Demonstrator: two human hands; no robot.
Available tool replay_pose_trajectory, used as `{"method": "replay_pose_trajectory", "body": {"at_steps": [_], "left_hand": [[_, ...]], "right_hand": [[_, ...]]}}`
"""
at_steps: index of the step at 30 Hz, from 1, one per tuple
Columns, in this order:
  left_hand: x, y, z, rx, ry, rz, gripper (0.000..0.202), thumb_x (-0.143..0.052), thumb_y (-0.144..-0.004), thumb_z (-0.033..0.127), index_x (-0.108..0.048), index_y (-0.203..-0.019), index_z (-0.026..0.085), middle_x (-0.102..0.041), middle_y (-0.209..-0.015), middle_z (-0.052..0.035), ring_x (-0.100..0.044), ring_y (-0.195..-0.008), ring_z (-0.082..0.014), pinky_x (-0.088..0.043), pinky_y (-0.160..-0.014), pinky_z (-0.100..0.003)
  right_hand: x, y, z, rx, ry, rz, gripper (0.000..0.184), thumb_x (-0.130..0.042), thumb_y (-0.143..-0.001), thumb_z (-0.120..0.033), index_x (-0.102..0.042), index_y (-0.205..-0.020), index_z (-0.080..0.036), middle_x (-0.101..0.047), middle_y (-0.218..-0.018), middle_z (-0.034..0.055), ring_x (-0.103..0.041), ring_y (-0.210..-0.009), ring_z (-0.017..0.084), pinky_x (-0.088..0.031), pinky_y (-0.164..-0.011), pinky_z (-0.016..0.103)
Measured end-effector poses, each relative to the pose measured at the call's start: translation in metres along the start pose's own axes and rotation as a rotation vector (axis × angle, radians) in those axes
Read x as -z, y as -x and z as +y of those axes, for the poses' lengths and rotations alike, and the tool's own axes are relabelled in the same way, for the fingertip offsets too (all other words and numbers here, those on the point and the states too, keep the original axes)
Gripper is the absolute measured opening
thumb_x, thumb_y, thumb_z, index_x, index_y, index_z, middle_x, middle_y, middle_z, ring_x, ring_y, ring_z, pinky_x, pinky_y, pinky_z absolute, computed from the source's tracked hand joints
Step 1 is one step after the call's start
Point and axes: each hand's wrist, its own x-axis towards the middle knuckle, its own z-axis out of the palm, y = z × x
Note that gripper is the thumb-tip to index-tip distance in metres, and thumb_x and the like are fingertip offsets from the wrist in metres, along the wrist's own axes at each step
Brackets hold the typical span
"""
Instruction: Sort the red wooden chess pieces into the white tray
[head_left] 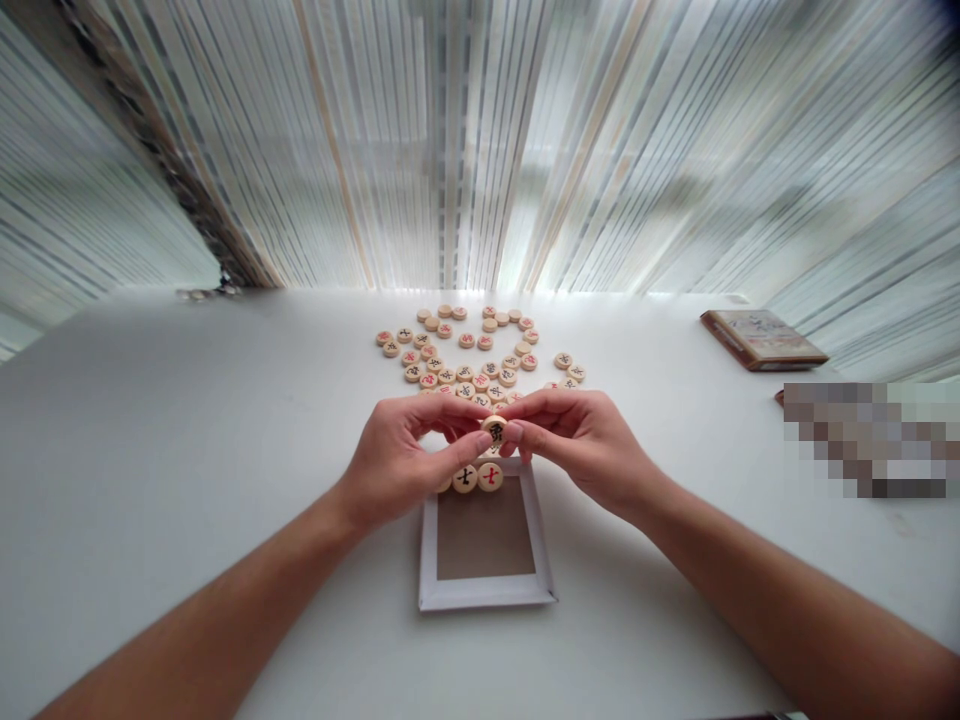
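Between the fingertips of my left hand point(409, 445) and my right hand point(581, 440) is a round wooden Chinese chess piece point(495, 430) with a black character, pinched from both sides. Just below it lies an open white box point(540, 535) with a brown bottom. At the far end of the box sit a black-marked chess piece point(465, 478) and a red-marked chess piece point(490, 476), side by side; a further piece to their left is partly covered by my left thumb. My hands hide the box's far edge.
Many loose chess pieces point(465, 374) with red or black characters, some blank side up, spread over the white table point(225, 450) beyond my hands. A flat printed box point(765, 338) lies at the right, near a blurred-out item point(870, 440). Striped curtains point(480, 140) hang behind the table.
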Motion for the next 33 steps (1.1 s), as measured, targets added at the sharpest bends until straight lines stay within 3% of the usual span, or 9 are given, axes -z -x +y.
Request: {"method": "replay_pose_trajectory", "body": {"at_steps": [12,19,24,33], "left_hand": [[-0.002,0.001,0.004,-0.001,-0.009,-0.009,0.021,-0.088,-0.085,0.021,-0.086,-0.105,0.016,-0.087,-0.090,-0.0085,-0.081,-0.080,-0.0206,-0.066,-0.070,-0.029],[-0.005,0.003,0.009,-0.140,-0.186,0.008,0.015,-0.086,-0.085,0.016,-0.087,-0.099,0.018,-0.087,-0.088,-0.0054,-0.076,-0.073,-0.0166,-0.063,-0.070,-0.027],[-0.006,0.003,0.010,-0.200,-0.191,0.028,0.017,-0.084,-0.085,0.012,-0.087,-0.100,0.019,-0.087,-0.090,-0.0052,-0.077,-0.073,-0.0161,-0.063,-0.070,-0.026],[-0.007,0.002,0.005,-0.048,0.024,0.066,0.020,-0.088,-0.086,0.020,-0.088,-0.106,0.019,-0.088,-0.097,-0.0075,-0.083,-0.086,-0.0217,-0.071,-0.080,-0.030]], "right_hand": [[0.000,0.000,0.000,-0.045,-0.054,0.000,0.029,-0.101,-0.073,-0.037,-0.087,-0.091,-0.019,-0.083,-0.078,0.0054,-0.076,-0.069,0.015,-0.062,-0.060,0.023],[-0.002,0.001,0.001,-0.068,-0.039,0.018,0.029,-0.102,-0.072,-0.037,-0.086,-0.086,-0.017,-0.081,-0.073,0.0059,-0.075,-0.065,0.017,-0.064,-0.061,0.026],[-0.001,0.001,0.000,-0.085,-0.081,0.000,0.027,-0.100,-0.074,-0.038,-0.088,-0.086,-0.018,-0.082,-0.076,0.0064,-0.076,-0.067,0.017,-0.065,-0.066,0.028],[0.001,0.001,-0.001,-0.177,-0.221,-0.038,0.034,-0.098,-0.078,-0.034,-0.089,-0.109,-0.022,-0.086,-0.102,0.0097,-0.077,-0.086,0.018,-0.065,-0.084,0.033]]}}
